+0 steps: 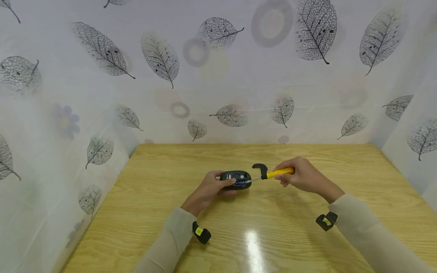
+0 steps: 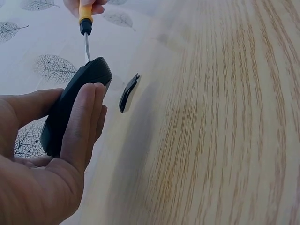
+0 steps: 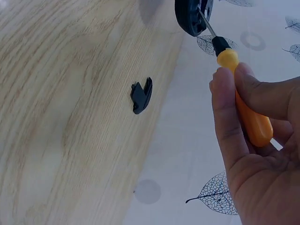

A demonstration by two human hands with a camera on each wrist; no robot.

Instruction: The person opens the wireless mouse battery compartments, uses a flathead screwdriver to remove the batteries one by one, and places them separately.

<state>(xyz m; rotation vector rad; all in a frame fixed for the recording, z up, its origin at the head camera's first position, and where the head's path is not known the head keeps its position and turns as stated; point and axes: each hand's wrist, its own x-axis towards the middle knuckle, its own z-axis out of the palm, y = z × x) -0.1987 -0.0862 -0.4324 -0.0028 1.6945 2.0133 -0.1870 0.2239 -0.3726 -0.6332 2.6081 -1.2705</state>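
Observation:
My left hand (image 1: 209,189) holds a black computer mouse (image 1: 245,175) with its underside turned up, thumb across it and fingers behind. In its uncovered battery slot lies a dark blue battery (image 1: 241,182). My right hand (image 1: 304,177) grips a screwdriver (image 3: 255,123) by its yellow-orange handle. The metal shaft points left, and its tip reaches into the end of the slot beside the battery. On the table beyond the screwdriver, a curved black battery cover (image 1: 261,168) lies loose; the right wrist view shows its notched shape. In the left wrist view, the mouse's body hides the slot.
The wood-grain table (image 1: 164,227) runs back to a pale leaf-print sheet (image 1: 232,83), which also hangs along the left and right sides. Small black cameras (image 1: 202,232) are strapped at both wrists over light sleeves (image 1: 167,239).

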